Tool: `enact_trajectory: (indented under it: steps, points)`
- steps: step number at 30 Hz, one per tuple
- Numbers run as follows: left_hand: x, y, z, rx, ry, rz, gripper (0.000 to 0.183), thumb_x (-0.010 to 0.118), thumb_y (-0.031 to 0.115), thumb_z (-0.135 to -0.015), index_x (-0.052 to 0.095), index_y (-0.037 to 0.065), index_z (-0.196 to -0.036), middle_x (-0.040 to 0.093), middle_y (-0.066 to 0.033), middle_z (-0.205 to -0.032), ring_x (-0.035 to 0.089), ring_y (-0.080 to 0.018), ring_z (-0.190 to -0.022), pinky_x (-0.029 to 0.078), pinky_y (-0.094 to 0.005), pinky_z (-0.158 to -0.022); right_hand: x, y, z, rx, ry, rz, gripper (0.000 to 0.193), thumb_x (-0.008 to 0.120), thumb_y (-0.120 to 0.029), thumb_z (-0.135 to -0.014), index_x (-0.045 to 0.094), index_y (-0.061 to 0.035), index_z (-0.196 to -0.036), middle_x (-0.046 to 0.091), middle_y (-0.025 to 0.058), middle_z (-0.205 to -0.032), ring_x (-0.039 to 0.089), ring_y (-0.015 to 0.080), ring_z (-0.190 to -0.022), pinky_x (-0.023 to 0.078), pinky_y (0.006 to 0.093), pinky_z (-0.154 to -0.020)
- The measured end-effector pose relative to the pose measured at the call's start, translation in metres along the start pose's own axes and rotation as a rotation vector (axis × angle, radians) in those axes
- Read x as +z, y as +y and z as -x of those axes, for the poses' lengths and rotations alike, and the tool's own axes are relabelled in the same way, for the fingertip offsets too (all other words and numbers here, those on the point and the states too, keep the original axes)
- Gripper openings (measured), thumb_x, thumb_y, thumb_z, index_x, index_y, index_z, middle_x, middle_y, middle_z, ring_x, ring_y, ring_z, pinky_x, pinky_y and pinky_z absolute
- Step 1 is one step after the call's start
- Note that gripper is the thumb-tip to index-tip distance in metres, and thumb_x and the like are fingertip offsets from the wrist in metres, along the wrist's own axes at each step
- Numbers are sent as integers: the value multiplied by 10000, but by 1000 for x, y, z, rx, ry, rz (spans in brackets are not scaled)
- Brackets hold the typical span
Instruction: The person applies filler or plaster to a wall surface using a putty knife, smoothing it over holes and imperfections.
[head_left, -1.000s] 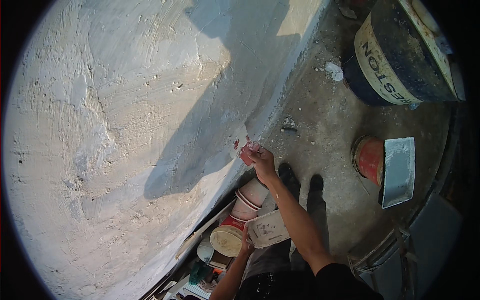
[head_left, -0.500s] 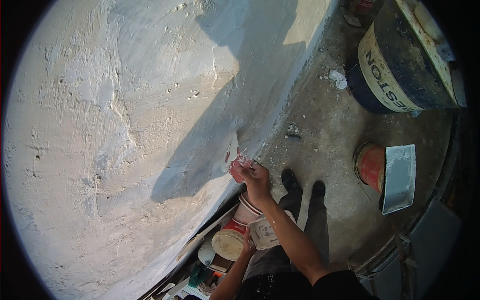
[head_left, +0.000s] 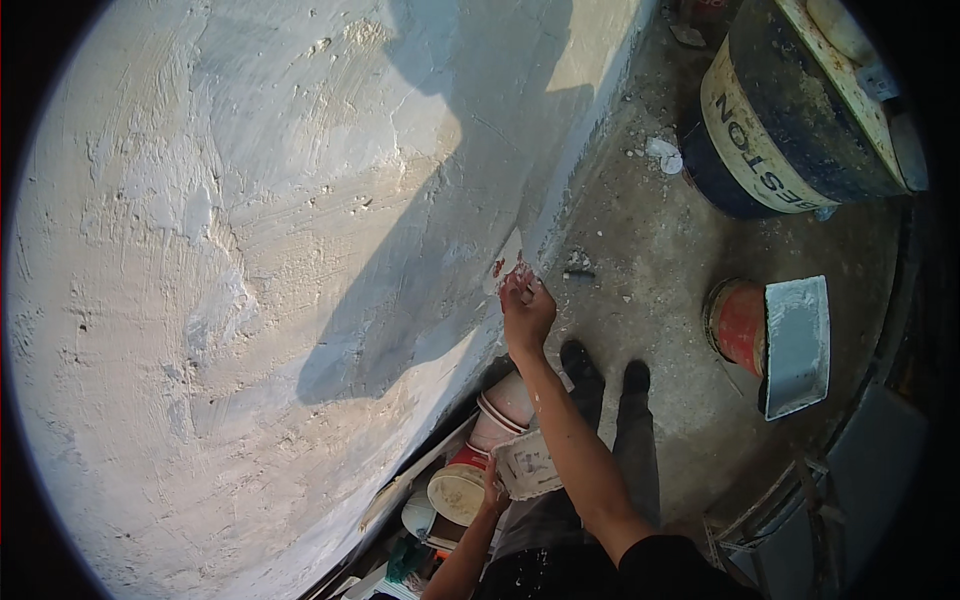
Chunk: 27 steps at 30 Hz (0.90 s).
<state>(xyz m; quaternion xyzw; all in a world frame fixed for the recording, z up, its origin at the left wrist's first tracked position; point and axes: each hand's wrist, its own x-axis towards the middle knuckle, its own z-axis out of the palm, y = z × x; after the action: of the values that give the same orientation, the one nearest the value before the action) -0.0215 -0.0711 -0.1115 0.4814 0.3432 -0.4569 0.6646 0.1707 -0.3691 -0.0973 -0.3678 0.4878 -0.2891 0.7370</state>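
My right hand (head_left: pixel 530 318) is closed around a red, plaster-smeared putty knife (head_left: pixel 514 275). Its pale blade lies against the lower part of the rough plastered wall (head_left: pixel 250 300), close to where the wall meets the floor. Lower in the view, my left hand (head_left: pixel 494 488) grips the edge of a shallow rectangular tray (head_left: pixel 528 466), greyish white and caked with residue. My right forearm passes over the tray's right side and hides part of it.
Several stacked buckets (head_left: pixel 460 492) stand along the wall's foot beside my left arm. On the concrete floor (head_left: pixel 650 300) are crumbs of plaster, a red bucket (head_left: pixel 740 325) with a grey rectangular tray (head_left: pixel 798 347) on it, and a large dark drum (head_left: pixel 790 120). Some framing (head_left: pixel 800 500) lies lower right.
My right hand has moved up and slightly right along the wall with the putty knife. My left hand and the tray have stayed nearly in place. The view has shifted slightly.
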Motion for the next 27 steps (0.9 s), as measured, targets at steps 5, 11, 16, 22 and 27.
enact_trajectory:
  steps: [5,11,16,22,27]
  points:
    - [17,9,13,44,-24,-38,577,371,497,-955,400,81,-1354,489,-109,-1320,495,-267,-1193,374,-428,-1028,45,-32,17,-103,-154,110,147,557,-7,-836,600,65,-956,686,148,-862,654,163,-832,480,280,-720]
    - [7,10,16,65,18,-30,579,380,503,-951,405,86,-1352,508,-107,-1300,502,-269,-1183,387,-423,-1017,43,-74,54,-99,-436,-84,101,538,21,-841,577,69,-922,669,143,-821,658,152,-794,474,258,-697]
    - [15,15,14,11,107,-67,576,389,504,-947,413,88,-1345,521,-101,-1285,515,-269,-1166,391,-425,-1013,15,-85,77,-98,-412,-19,178,525,27,-854,563,78,-1020,676,149,-898,650,141,-859,492,259,-738]
    - [6,11,5,13,35,15,569,363,504,-954,406,99,-1350,503,-103,-1305,499,-272,-1188,386,-442,-1014,-29,-34,30,-22,-85,-163,197,533,-7,-873,556,88,-1044,655,148,-981,644,164,-898,501,270,-761]
    - [10,4,6,87,15,-60,569,342,497,-962,382,96,-1364,480,-117,-1326,483,-282,-1205,383,-448,-1016,-24,6,-9,30,-204,-238,194,582,-54,-875,573,53,-1038,655,103,-981,615,118,-872,476,240,-756]
